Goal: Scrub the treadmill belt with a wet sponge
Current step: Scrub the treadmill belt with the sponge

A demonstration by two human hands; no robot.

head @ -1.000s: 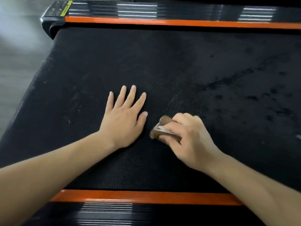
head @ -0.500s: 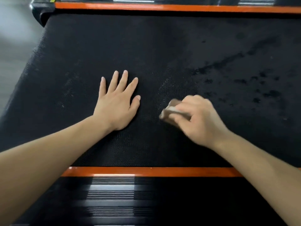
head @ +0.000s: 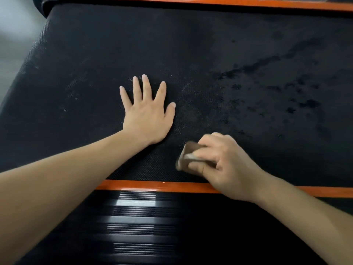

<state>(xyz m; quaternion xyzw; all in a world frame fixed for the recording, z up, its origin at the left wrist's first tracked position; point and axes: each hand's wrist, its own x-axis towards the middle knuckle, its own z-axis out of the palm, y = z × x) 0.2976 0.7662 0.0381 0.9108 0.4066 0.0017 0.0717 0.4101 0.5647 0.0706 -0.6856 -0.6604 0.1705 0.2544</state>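
Black belt (head: 95, 54): textured, spread across most of the view; dark wet patches (head: 267, 83) are seen to the right, pale dusty specks (head: 74, 92) to the left.
Sponge (head: 188, 153): brown, blurred, pressed on the belt close to the near orange strip (head: 152, 185).
Right hand (head: 225, 163): curled round the sponge, which is gripped from above.
Left hand (head: 147, 115): laid flat on the belt, just left of and beyond the sponge; fingers (head: 146, 87) straight, spread wide, nothing held.
Risk: the belt could be dragged along by a hard stroke if the bracing palm is lifted; knuckles could be knocked on the strip, so close is the edge; the dry left side could be missed.
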